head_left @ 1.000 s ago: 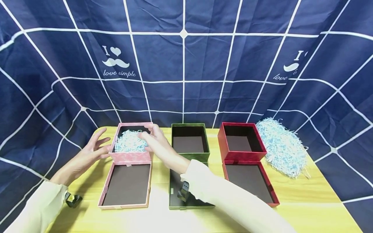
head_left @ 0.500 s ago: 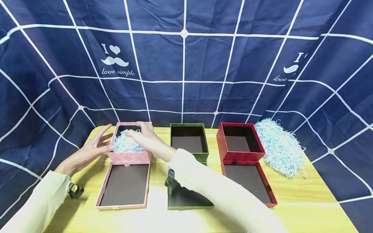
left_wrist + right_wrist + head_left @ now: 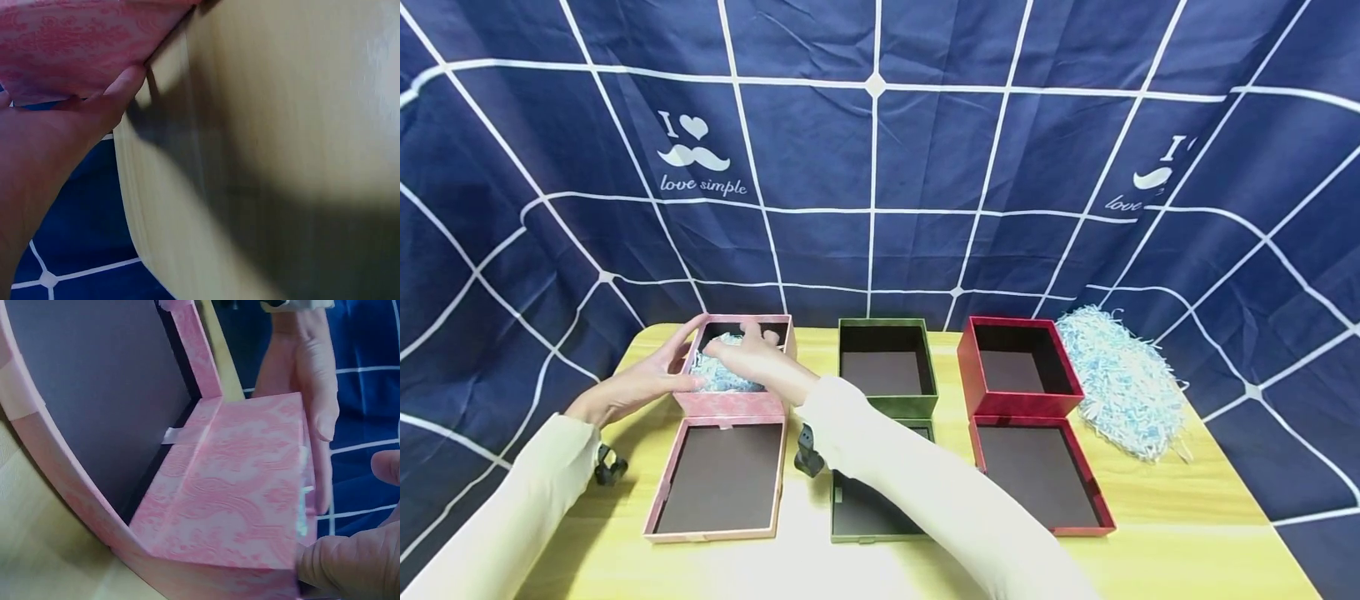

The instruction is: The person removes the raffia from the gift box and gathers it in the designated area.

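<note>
A pink patterned box (image 3: 730, 405) stands on the left of the table with its lid (image 3: 718, 479) folded down in front. Pale blue shredded paper (image 3: 722, 382) fills part of it. My left hand (image 3: 638, 385) is at the box's left wall, thumb and forefinger spread along the rim. In the left wrist view, a fingertip touches the patterned side. Above the paper, my right hand (image 3: 763, 360) reaches over the right part of the box, fingers spread and touching the shreds; some fingers are hidden. The right wrist view shows both hands around the box opening.
A green box (image 3: 887, 358) stands in the middle, its lid partly beneath my right forearm. On the right is a red box (image 3: 1018, 367) with its lid in front. Beside it lies a heap of blue shredded paper (image 3: 1123, 383). Dark blue grid cloth (image 3: 820, 250) surrounds the table.
My right hand has moved left and further over the paper in the pink box. The left hand has shifted right, against the box's left side. The paper looks lower in the box.
</note>
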Demonstrator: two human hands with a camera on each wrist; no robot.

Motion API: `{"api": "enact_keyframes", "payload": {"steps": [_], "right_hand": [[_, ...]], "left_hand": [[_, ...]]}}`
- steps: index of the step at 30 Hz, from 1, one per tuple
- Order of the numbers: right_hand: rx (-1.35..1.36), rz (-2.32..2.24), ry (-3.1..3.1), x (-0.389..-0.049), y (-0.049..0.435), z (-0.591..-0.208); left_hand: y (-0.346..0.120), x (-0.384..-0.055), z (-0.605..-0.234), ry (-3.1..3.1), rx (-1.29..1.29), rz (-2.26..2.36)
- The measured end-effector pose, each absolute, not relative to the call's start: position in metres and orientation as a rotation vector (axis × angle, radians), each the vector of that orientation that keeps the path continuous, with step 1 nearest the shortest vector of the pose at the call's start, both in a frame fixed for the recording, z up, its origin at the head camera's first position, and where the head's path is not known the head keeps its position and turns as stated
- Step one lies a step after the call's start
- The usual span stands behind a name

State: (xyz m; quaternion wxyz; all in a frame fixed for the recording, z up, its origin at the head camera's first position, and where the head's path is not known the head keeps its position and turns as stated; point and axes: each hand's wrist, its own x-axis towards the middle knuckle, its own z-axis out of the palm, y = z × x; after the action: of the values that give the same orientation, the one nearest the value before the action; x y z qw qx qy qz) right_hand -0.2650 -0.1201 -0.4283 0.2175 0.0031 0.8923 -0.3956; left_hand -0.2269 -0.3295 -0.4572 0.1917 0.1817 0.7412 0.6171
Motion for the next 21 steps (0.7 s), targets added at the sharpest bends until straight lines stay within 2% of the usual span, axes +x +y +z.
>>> {"api": "enact_keyframes", "payload": {"steps": [9,21], "right_hand": [[0.099,-1.010,2.399,-0.277,-0.134,-0.447],[0.021,-1.111,2.306,-0.261,-0.127,-0.432]], "left_hand": [[-0.333,-0.229,-0.457,2.168,0.523,1.607],[-0.331,-0.229,-0.459,2.193,0.547,1.617]]}}
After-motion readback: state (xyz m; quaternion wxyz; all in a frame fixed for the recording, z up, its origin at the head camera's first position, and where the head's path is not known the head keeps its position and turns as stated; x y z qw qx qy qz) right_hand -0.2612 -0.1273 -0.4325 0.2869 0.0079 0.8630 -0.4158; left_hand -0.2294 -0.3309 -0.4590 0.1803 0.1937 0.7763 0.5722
